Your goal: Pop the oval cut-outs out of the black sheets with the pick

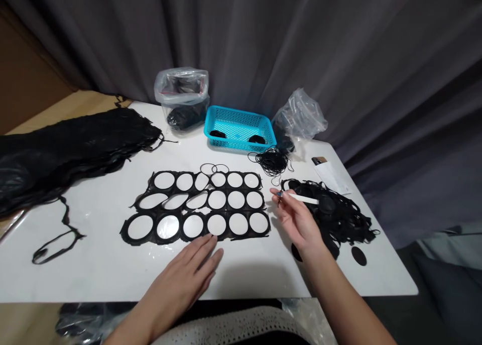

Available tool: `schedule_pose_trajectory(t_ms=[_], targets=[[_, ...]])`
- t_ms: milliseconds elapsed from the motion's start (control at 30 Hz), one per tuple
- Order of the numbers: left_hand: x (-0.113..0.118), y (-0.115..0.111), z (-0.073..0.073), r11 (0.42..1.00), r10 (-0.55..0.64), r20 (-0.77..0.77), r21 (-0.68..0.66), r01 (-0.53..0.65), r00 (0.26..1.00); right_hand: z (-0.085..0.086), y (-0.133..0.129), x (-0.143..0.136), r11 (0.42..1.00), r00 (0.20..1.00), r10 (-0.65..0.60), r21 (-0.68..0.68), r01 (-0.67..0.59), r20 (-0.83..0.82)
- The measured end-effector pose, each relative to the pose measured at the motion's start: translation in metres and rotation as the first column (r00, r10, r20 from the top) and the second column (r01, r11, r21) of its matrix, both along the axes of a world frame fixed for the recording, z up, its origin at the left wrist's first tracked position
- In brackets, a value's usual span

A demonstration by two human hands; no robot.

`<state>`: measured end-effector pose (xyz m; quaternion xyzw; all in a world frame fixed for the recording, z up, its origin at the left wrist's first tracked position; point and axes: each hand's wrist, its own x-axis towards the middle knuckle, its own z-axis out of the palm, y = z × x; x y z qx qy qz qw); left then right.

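Observation:
My left hand rests on the white table with its fingers stretched out, the fingertips at the lower edge of a black sheet. Rows of round holes run across this sheet, and the white table shows through them. To the right of the sheet, my right hand is raised with thumb and fingers pinched round a white stick-like tool with a dark tip. Beneath and beyond that hand lies a pile of tangled black scraps. Two thin black rings lie at the sheet's upper edge.
A blue basket with black bundles stands at the back, between a bag-lined clear container and a clear plastic bag. Black cords lie before it. Stacked black sheets cover the left; a loose disc is right.

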<state>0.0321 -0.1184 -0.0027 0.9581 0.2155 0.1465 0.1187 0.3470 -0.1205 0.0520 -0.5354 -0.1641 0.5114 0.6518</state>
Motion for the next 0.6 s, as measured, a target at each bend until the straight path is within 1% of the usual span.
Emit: schedule_pose_trajectory(t_ms=[67,133,167,233,300,333,400,500,600], targets=[[-0.001,0.000,0.001,0.999,0.039,0.020,0.009,-0.039,0.999,-0.003,0.000,-0.016,0.994,0.991,0.111,0.006,-0.112,0.070],[-0.001,-0.001,0.001,0.999,0.039,0.016,0.022,-0.039,0.999,-0.009,0.000,-0.036,0.964,0.942,0.256,0.007,-0.264,0.218],[-0.001,-0.002,0.001,0.999,0.036,0.012,0.026,-0.036,0.999,-0.013,0.000,-0.046,0.937,0.888,0.331,-0.003,-0.348,0.318],[-0.001,-0.003,0.000,0.999,0.039,0.006,0.027,-0.039,0.999,-0.019,-0.001,-0.064,0.866,0.731,0.442,-0.034,-0.499,0.519],[-0.001,-0.004,-0.001,0.999,0.043,-0.001,0.025,-0.043,0.999,-0.024,-0.001,-0.077,0.802,0.584,0.478,-0.056,-0.594,0.657],[-0.001,-0.005,-0.001,0.999,0.044,-0.003,0.024,-0.044,0.999,-0.025,-0.001,-0.081,0.780,0.534,0.479,-0.059,-0.622,0.697],[-0.001,-0.006,-0.002,0.999,0.047,0.004,0.023,-0.047,0.999,-0.027,0.000,-0.085,0.758,0.483,0.479,-0.068,-0.648,0.733],[-0.002,-0.008,-0.002,0.998,0.060,0.033,0.015,-0.060,0.998,-0.029,0.001,-0.085,0.751,0.450,0.483,-0.091,-0.654,0.751],[-0.003,-0.008,-0.001,0.998,0.062,0.037,0.013,-0.062,0.997,-0.030,0.002,-0.084,0.744,0.434,0.483,-0.096,-0.661,0.760]])
